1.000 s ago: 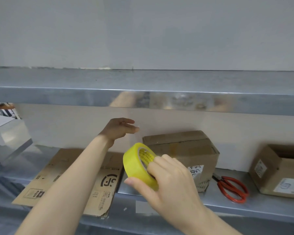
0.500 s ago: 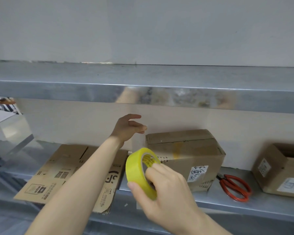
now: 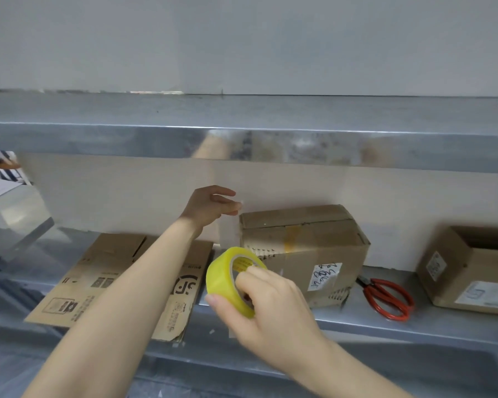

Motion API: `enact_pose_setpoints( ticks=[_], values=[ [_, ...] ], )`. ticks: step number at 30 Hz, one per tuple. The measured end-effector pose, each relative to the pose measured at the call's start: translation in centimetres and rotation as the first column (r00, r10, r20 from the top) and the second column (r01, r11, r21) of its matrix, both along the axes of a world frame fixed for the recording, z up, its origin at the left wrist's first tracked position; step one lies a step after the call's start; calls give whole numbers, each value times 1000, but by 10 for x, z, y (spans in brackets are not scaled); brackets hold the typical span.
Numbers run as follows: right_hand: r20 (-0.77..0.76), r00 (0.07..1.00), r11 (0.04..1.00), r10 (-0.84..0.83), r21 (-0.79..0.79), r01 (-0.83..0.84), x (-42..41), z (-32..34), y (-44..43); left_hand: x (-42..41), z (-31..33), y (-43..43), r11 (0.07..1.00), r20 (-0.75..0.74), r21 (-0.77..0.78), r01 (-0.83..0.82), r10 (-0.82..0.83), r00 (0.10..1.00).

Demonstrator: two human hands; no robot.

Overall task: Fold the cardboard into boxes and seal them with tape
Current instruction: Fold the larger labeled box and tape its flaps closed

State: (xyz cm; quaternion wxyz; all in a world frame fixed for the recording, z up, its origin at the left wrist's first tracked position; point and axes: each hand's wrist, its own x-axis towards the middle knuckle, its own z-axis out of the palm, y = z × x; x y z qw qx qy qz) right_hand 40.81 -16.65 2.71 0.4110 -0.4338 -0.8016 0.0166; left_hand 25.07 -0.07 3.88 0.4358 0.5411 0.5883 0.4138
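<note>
Right hand (image 3: 270,305) grips the tape roll (image 3: 222,280); raised left hand (image 3: 210,206) pinches its pulled-out strip (image 3: 230,228).

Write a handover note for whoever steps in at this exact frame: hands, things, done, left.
Left hand pinches the free end of the tape strip, raised beside the closed box.
Right hand holds the yellow tape roll.
Flattened cardboard lies left on the shelf; red scissors and an open box lie right.
Done: one box folded shut. Left: tape it, cut the strip, fold the flattened cardboard.
</note>
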Motion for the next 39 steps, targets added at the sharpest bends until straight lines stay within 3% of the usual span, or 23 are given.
enact_pose_setpoints(
  ticks=[18, 39],
  values=[
    [-54, 995, 995, -81, 53, 84, -7, 1, -18, 4, 2, -19, 995, -5, 58, -78, 79, 997],
    [-57, 996, 997, -72, 18, 73, 11, -18, -22, 7, -15, -16, 994, -41, -14, -105, 104, 994]
  ],
)
